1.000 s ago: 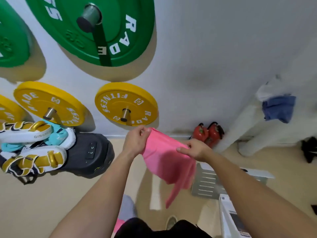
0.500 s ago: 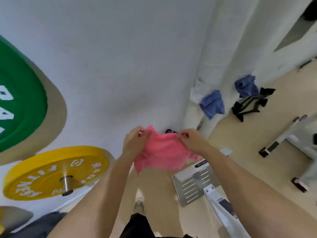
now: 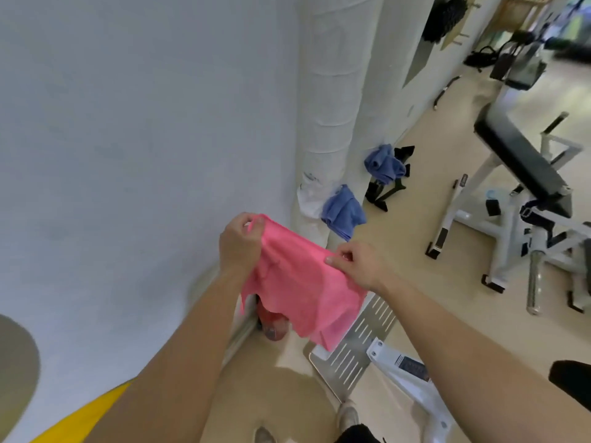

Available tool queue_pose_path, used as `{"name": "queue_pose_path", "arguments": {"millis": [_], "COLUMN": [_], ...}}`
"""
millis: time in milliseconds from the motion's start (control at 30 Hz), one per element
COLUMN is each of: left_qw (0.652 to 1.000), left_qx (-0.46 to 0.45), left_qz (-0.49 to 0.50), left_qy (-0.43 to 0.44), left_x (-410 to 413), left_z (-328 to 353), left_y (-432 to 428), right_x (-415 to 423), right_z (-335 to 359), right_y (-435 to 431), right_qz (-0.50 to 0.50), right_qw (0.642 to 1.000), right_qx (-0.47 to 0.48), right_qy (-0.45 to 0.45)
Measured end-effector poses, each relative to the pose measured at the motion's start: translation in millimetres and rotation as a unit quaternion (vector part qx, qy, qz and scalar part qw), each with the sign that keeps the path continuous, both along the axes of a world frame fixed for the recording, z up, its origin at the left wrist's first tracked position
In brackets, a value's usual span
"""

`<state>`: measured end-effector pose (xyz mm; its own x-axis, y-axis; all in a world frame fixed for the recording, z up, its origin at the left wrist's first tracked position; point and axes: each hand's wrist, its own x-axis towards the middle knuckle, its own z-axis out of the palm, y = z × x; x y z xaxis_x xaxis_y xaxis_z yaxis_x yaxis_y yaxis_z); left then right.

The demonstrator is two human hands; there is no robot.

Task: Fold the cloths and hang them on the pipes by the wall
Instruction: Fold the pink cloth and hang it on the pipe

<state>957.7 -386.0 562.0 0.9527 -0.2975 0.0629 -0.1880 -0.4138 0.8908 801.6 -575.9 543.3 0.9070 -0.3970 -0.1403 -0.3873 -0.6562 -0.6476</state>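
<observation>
A pink cloth (image 3: 297, 282) hangs spread between both hands at the middle of the view. My left hand (image 3: 240, 244) pinches its upper left corner and my right hand (image 3: 358, 266) pinches its upper right edge. Just beyond the cloth stand two white wrapped pipes (image 3: 326, 129) against the wall. A blue cloth (image 3: 343, 211) hangs on the nearer pipe, and a second blue cloth (image 3: 385, 164) hangs on the farther pipe.
The white wall (image 3: 144, 123) fills the left. A red fire extinguisher (image 3: 271, 324) stands on the floor under the cloth. A slotted metal footplate (image 3: 358, 346) lies at lower right. A weight bench (image 3: 524, 174) stands at right, with a yellow weight plate's edge (image 3: 96, 414) at lower left.
The view has swung right from the weight plates toward the pipes. Both hands still hold the pink cloth, now spread wider and closer to the pipes.
</observation>
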Motion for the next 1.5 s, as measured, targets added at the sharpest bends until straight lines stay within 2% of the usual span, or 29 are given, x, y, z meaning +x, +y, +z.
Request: {"name": "queue_pose_path", "arguments": {"millis": [100, 267, 333, 400, 467, 567, 667, 767, 833, 967, 1067, 1200, 1300, 1500], "left_qw": [0.999, 0.991, 0.989, 0.995, 0.990, 0.964, 0.944, 0.933, 0.931, 0.952, 0.952, 0.969, 0.970, 0.962], "left_qx": [-0.003, -0.007, 0.004, 0.064, 0.126, 0.120, 0.106, 0.147, 0.190, 0.236, 0.252, 0.216, 0.225, 0.254], "left_qz": [0.008, 0.130, 0.145, 0.073, -0.064, -0.226, -0.295, -0.319, -0.307, -0.186, -0.162, -0.109, -0.066, -0.081], "left_qy": [-0.045, -0.040, -0.034, -0.035, -0.011, 0.072, 0.099, 0.083, 0.046, -0.056, -0.060, -0.046, -0.065, -0.064], "left_x": [21.0, 53.0, 50.8, 33.8, 4.3, -40.1, -52.8, -46.2, -39.3, -9.2, 5.5, 14.8, 29.2, 38.3], "left_z": [8.1, 28.8, 30.3, 25.7, 17.9, 0.7, -12.2, -10.9, -9.0, -5.7, -2.7, 3.4, 10.0, -3.6], "left_y": [-14.4, -32.5, -36.3, -49.2, -69.8, -94.6, -100.1, -94.7, -91.7, -80.2, -70.3, -63.2, -51.4, -39.4], "right_x": [-8.0, -39.3, -51.3, -52.4, -40.7, -12.9, 5.3, 6.4, 3.1, -6.9, -12.2, -16.1, -27.3, -35.1], "right_z": [-4.1, -24.8, -29.9, -26.6, -16.9, -0.1, 7.8, 6.9, 4.0, -3.2, -4.0, -5.0, -13.6, -13.2], "right_y": [-13.0, -50.3, -68.1, -78.1, -77.3, -63.1, -58.9, -64.2, -66.1, -73.7, -79.9, -81.3, -91.9, -98.5], "right_qz": [0.007, -0.038, -0.055, -0.064, -0.053, -0.001, 0.004, 0.009, 0.023, 0.015, 0.017, 0.049, 0.024, -0.021], "right_qw": [1.000, 0.999, 0.998, 0.997, 0.997, 0.999, 0.998, 0.997, 0.996, 0.994, 0.994, 0.995, 0.995, 0.989], "right_qx": [-0.009, 0.014, 0.029, 0.043, 0.054, 0.040, 0.052, 0.063, 0.081, 0.107, 0.106, 0.084, 0.096, 0.147], "right_qy": [-0.011, 0.001, 0.019, 0.010, -0.011, -0.024, -0.039, -0.050, -0.038, -0.031, -0.024, 0.011, 0.005, -0.024]}}
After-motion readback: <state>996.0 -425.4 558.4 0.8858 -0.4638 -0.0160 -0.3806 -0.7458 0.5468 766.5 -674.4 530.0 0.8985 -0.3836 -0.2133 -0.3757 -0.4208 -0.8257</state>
